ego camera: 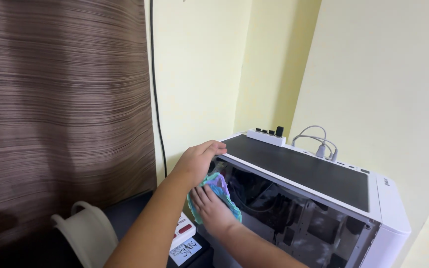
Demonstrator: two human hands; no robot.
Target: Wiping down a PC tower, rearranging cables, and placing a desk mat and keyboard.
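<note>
Right hand (209,204): nearest the camera, its forearm coming up from the bottom edge; the fingers are closed over a crumpled cloth (220,191) and press it against the glass side panel (294,218) of a computer case (391,208); the thumb side is hidden under the cloth.

Cloth: teal and purple, bunched in the right hand; it lies against the upper rear corner of the glass, just below the left hand.

Left hand (198,159): its forearm crosses over the right one; the palm faces down, the fingers lie together and curl over the rear top edge of the case, resting on the rim; it pinches nothing.

Computer case: white, standing upright; its dark glass side faces the camera, with cables and metal framing dimly seen through it; a black mesh top panel (299,166) covers the upper face.

Power strip by the forearm (182,232): white with a red switch, low beside the case, partly hidden by the left arm.

White plastic chair (88,231): at the lower left, only its curved back showing.

White power strip on top (265,136): at the far end of the case, a black plug in it; a looped grey cable (316,139) lies just beside it.

Curtain (60,109): brown, striped, hanging on the left.

Wall (199,74): pale yellow, behind the case; a thin black wire (156,99) runs down it next to the curtain.
</note>
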